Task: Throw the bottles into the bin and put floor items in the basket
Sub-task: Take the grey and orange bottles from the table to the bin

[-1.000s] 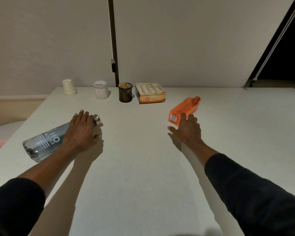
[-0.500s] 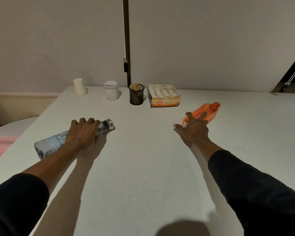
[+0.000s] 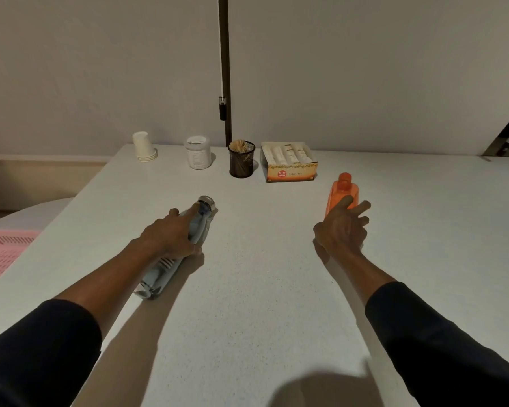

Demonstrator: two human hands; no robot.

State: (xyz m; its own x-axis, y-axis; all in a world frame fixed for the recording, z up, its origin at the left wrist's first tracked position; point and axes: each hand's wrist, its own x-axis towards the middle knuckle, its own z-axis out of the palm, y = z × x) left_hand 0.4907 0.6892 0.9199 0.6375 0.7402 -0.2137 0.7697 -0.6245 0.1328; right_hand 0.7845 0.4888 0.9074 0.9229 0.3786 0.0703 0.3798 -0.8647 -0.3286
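Head: left hand (image 3: 171, 235) grips smooth cylindrical grey bottle (image 3: 171, 259).

A single head-worn camera looks forward and down across the white table (image 3: 262, 289) toward the wall (image 3: 100, 69).

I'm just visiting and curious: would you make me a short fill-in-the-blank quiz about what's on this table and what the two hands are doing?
1. The left hand is closed around a clear bottle with a ____ cap.
2. The right hand reaches onto a bottle coloured ____.
3. Both bottles are ____ on the table, not standing.
4. The black mesh cup stands between the white jar and the open ____.

Missing words: silver; orange; lying; box
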